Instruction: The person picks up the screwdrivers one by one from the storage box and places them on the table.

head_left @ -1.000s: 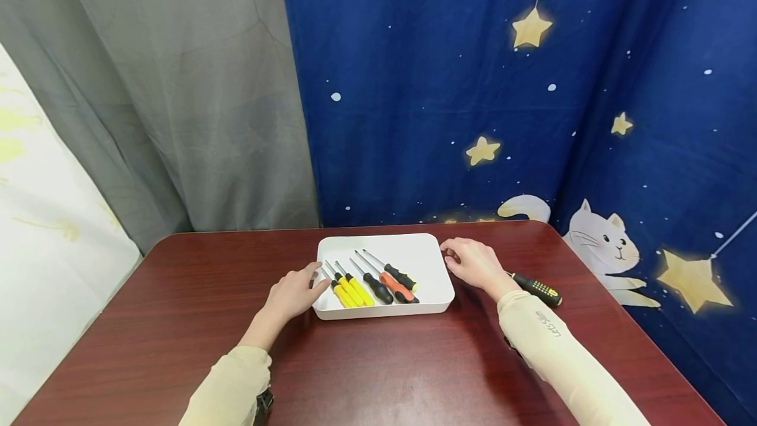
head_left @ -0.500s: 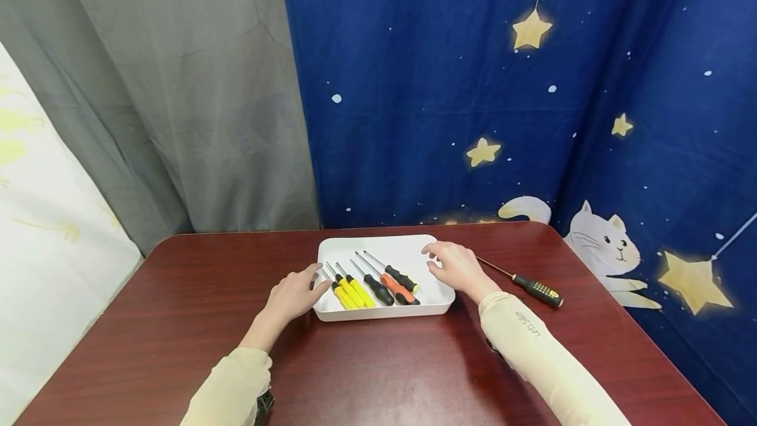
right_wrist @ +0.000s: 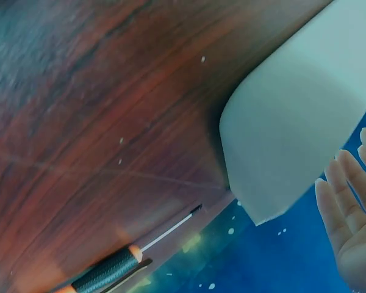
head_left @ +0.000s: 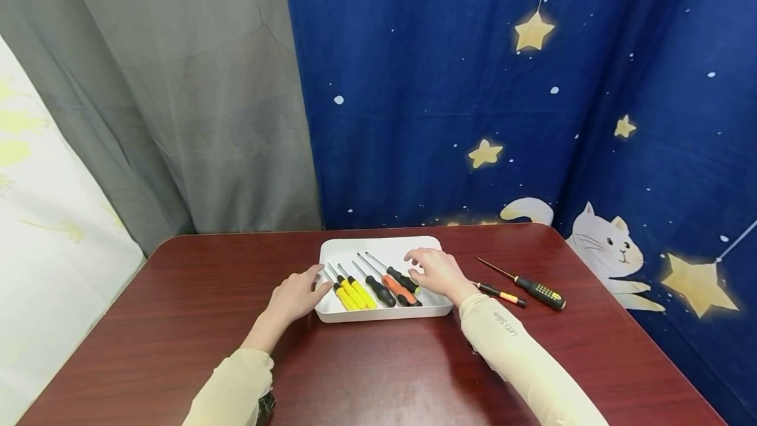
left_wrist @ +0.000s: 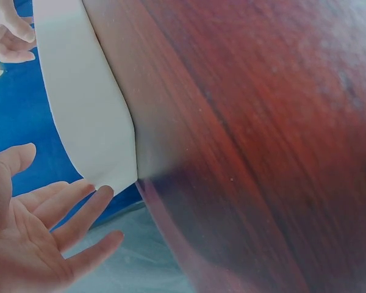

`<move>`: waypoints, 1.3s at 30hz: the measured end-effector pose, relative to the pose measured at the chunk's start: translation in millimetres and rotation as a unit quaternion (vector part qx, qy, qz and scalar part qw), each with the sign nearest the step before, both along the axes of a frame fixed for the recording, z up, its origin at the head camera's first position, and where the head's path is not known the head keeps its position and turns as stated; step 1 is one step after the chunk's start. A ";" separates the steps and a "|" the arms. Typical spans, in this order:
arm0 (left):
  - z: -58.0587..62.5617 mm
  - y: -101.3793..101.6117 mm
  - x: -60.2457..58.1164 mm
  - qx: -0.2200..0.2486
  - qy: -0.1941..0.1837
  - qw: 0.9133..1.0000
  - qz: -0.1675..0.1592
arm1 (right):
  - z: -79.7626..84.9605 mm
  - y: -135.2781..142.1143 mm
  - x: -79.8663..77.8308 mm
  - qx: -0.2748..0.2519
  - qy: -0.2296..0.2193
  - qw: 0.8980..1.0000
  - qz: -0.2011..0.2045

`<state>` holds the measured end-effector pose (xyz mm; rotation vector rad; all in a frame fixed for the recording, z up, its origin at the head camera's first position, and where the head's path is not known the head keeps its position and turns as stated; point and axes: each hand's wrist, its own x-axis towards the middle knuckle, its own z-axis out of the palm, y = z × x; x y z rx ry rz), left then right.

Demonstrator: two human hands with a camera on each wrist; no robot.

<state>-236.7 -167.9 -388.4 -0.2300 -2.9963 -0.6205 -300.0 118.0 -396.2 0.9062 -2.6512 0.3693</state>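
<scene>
A white tray stands on the table with several screwdrivers in it. Yellow-handled screwdrivers lie on its left; beside them are a black-handled one, an orange-and-black one and a black one with a yellow end. My left hand is at the tray's left wall, fingers spread; in the left wrist view its fingertips touch the wall. Above the tray's right part hovers my right hand, fingers loosely bent and holding nothing. The right wrist view shows this hand above the rim.
Right of the tray, two more screwdrivers lie on the table: a black one with yellow dots and a thinner black-and-orange one, partly behind my right wrist. The dark red table ends at a blue starry curtain and a grey one.
My right hand has moved left, from beside the tray's right edge to over its inside. The two screwdrivers on the right have come into fuller view. The left hand stays where it was.
</scene>
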 end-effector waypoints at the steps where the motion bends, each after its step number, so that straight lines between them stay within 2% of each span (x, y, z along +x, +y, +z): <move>1: 0.1 0.0 0.2 0.001 -0.001 1.000 0.000 | -1.3 -1.1 -0.4 -0.001 0.000 1.000 0.002; 10: -1.3 -0.3 -0.4 0.005 -0.001 1.000 0.002 | -10.4 -9.9 -3.9 0.001 0.012 1.000 0.012; 31: -5.5 -1.5 -0.8 0.005 0.004 1.000 0.003 | -18.3 -20.2 -2.7 0.042 -0.056 0.998 -0.010; 39: -5.0 -1.7 -1.8 0.007 0.007 1.000 0.003 | -19.7 -20.9 -4.0 0.034 -0.055 0.998 -0.010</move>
